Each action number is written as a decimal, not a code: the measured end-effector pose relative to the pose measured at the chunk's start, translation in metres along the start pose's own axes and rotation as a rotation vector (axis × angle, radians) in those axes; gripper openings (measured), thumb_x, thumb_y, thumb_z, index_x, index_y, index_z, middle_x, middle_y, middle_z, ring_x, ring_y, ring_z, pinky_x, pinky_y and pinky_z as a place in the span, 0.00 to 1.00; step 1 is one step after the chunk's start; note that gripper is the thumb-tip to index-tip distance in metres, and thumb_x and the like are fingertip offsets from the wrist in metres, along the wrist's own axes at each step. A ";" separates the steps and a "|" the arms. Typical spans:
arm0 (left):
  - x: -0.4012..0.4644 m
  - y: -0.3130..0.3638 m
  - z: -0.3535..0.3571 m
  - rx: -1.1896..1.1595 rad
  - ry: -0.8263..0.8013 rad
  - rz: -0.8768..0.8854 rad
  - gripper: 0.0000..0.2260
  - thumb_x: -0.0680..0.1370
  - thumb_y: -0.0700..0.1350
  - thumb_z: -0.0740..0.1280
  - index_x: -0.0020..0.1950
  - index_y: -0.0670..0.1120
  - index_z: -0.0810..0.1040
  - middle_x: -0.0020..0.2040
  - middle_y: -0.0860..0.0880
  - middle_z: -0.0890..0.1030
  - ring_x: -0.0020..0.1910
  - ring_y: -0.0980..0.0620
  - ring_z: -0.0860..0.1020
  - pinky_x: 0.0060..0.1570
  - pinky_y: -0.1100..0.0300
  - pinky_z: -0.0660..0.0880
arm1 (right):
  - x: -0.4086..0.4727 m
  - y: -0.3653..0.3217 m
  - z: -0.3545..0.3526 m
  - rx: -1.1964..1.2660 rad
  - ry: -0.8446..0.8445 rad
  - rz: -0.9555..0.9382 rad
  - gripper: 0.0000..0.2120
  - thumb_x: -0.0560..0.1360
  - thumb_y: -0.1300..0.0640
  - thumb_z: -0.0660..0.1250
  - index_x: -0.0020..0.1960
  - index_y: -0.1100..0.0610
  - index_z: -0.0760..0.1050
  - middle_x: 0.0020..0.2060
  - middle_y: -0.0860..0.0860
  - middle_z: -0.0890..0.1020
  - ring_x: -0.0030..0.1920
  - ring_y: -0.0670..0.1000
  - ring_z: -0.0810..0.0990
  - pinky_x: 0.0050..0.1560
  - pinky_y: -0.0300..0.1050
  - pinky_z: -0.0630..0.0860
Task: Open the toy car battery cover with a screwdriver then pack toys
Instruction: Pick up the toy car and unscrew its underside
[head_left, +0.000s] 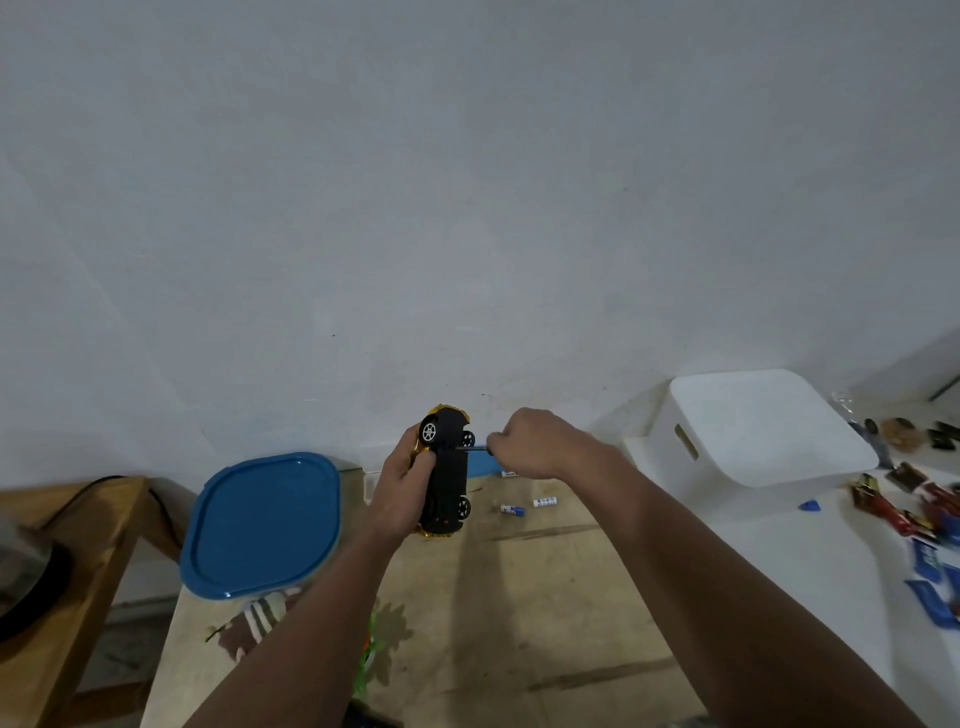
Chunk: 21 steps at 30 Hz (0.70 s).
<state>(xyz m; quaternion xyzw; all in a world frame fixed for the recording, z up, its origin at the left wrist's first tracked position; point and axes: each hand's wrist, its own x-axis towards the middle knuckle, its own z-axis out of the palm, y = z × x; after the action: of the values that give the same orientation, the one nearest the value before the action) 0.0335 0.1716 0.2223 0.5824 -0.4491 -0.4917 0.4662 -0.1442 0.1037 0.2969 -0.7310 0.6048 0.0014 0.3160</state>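
From the head view, the toy car (445, 470) is held up above the desk (545, 597) with its black underside turned toward the right, its long axis running nearly straight up and down in the frame. The left hand (402, 486) wraps its fingers around the yellow body from the left; the right hand (530, 441) is curled round the screwdriver (475, 447), whose thin shaft lies level and meets the underside just below the upper wheels, so the right hand is the working one. The chassis looks matt plastic, the shell glossy. Small cylindrical batteries (527, 506) lie on the worn wood beneath, a blue-lidded container (265, 525) left, a smooth white bin (763, 426) right.
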 end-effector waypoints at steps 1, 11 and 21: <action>0.000 -0.001 0.000 -0.005 0.008 -0.004 0.19 0.85 0.38 0.56 0.70 0.55 0.76 0.50 0.47 0.82 0.43 0.52 0.82 0.37 0.63 0.79 | 0.000 0.002 -0.002 0.006 -0.040 0.008 0.19 0.81 0.50 0.59 0.35 0.60 0.69 0.30 0.53 0.69 0.28 0.51 0.65 0.32 0.43 0.62; -0.001 -0.008 0.002 -0.051 0.028 -0.033 0.17 0.85 0.41 0.58 0.67 0.57 0.79 0.50 0.45 0.83 0.43 0.50 0.84 0.40 0.55 0.83 | -0.002 0.007 -0.008 -0.051 -0.089 -0.015 0.23 0.82 0.49 0.59 0.53 0.69 0.79 0.39 0.56 0.75 0.32 0.51 0.67 0.35 0.45 0.64; -0.001 -0.010 0.003 -0.085 0.040 -0.046 0.16 0.86 0.43 0.59 0.67 0.57 0.79 0.51 0.45 0.84 0.41 0.52 0.84 0.38 0.57 0.82 | -0.006 0.010 -0.003 0.007 -0.107 -0.002 0.22 0.80 0.45 0.64 0.52 0.65 0.80 0.36 0.53 0.76 0.34 0.51 0.72 0.36 0.44 0.68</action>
<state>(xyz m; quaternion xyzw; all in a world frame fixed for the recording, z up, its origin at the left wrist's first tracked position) 0.0315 0.1743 0.2121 0.5821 -0.4049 -0.5091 0.4878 -0.1554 0.1071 0.2969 -0.7294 0.5862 0.0379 0.3507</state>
